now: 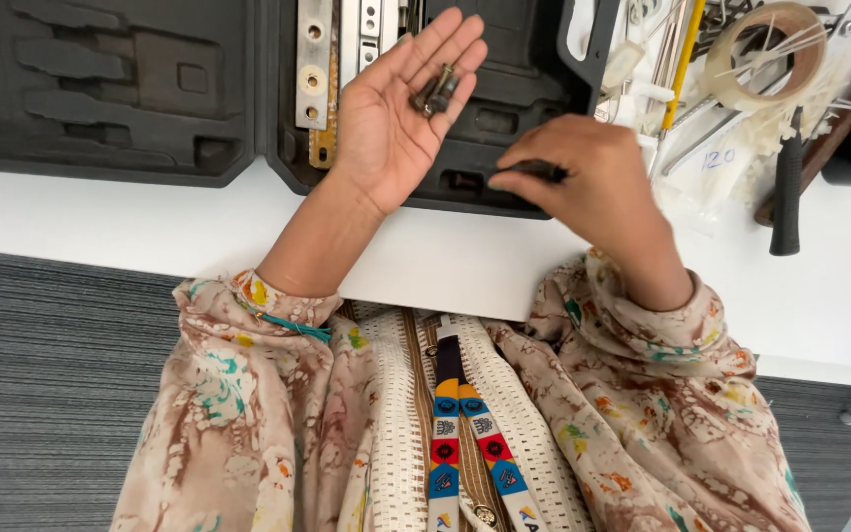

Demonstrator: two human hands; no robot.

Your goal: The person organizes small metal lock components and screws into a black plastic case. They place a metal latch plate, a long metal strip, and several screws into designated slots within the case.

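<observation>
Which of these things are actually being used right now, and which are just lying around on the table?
In use:
left hand, palm up, cupping dark screws
right hand, pinching a small dark piece
open black case, under both hands

Lying about:
tape roll
hammer
yellow-handled tool
metal strips in the case

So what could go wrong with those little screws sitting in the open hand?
The small dark metal screws lie loose on the flat, open left hand, so a tilt could roll them off into the open black plastic tool case or onto the white table. The right hand pinches a small black piece at its fingertips; that light grip might slip.
</observation>
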